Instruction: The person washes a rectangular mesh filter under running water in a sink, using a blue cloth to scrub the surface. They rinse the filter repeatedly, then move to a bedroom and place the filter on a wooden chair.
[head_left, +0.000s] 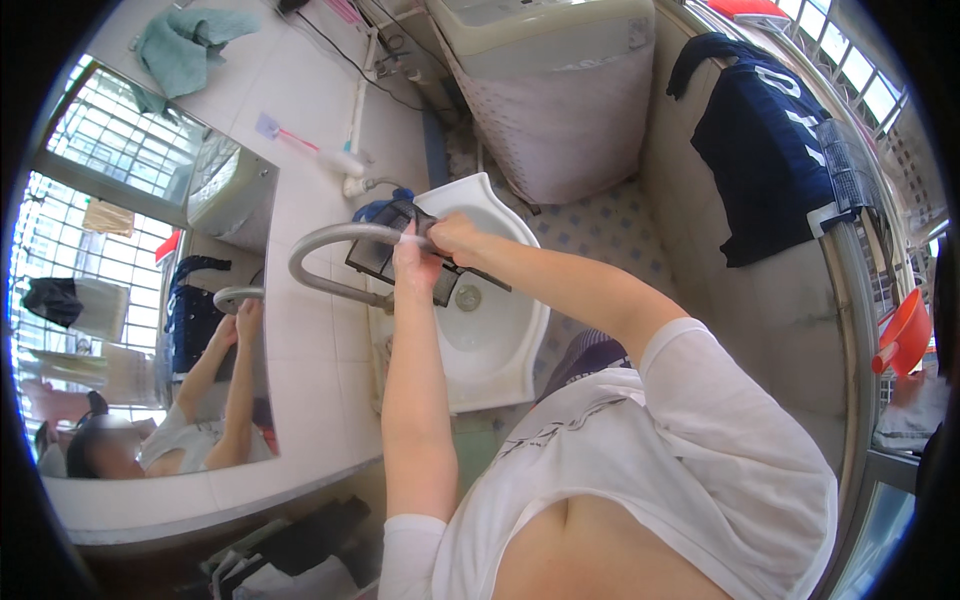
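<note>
Both of my hands meet over the back of a white washbasin. My left hand lies under the end of the curved metal faucet, its fingers at a dark mesh panel with a black frame. My right hand is closed on a dark, cloth-like piece beside it. Part of the dark frame reaches down into the basin near the round drain. Blue cloth or glove material lies behind the mesh. What the left fingers hold is partly hidden by the faucet.
A covered washing machine stands beyond the basin. A mirror hangs on the tiled wall at the left. Dark blue clothing drapes over the ledge at the right, near a red dipper. A green cloth hangs at upper left.
</note>
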